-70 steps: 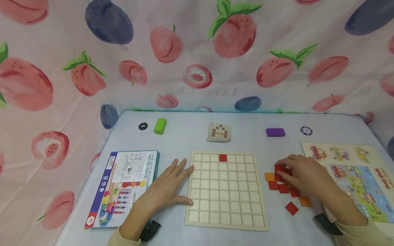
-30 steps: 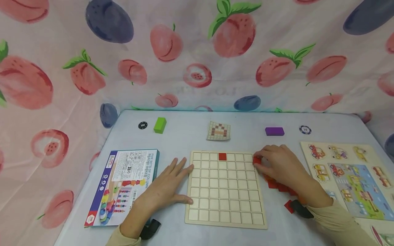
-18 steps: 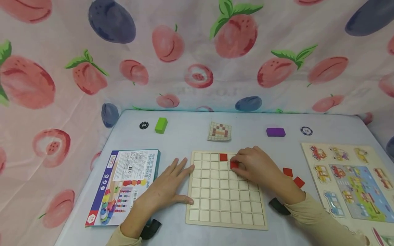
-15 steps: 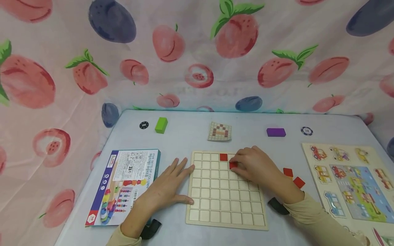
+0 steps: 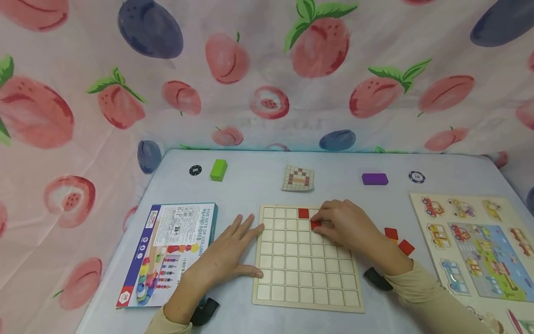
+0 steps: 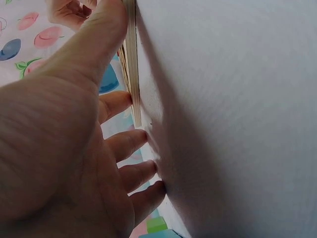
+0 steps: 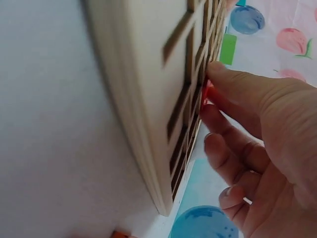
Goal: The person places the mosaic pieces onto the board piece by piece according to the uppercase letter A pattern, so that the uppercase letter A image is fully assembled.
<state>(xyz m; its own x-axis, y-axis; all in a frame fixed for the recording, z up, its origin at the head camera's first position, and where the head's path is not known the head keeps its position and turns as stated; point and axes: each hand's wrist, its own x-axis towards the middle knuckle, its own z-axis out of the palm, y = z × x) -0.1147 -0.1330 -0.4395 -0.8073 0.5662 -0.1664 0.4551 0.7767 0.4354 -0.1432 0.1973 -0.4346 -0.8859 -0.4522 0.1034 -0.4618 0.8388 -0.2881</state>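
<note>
— Red tile (image 5: 315,225), the one under the right hand (image 5: 342,225): where does it sit on the wooden grid board (image 5: 306,297)?

— In the second row from the board's far edge, one cell toward the near side and one to the right of the red tile already seated (image 5: 303,213) in the far row. The two squares meet corner to corner.

— And the grip?

— The right hand's fingertips pinch the tile against the board; the right wrist view shows thumb and forefinger closed on a sliver of red (image 7: 208,91) at the grid face. The tile lies at the fingertips, on the hand's left, flat and square, so no long axis matters.

— The other hand?

— The left hand (image 5: 227,253) lies flat with straight fingers, holding nothing, its fingertips touching the board's left edge. It is farther from the tile than the right.

— Spare pieces?

— Two loose red tiles (image 5: 398,240) lie on the table to the right of the board, behind the right wrist.
</note>
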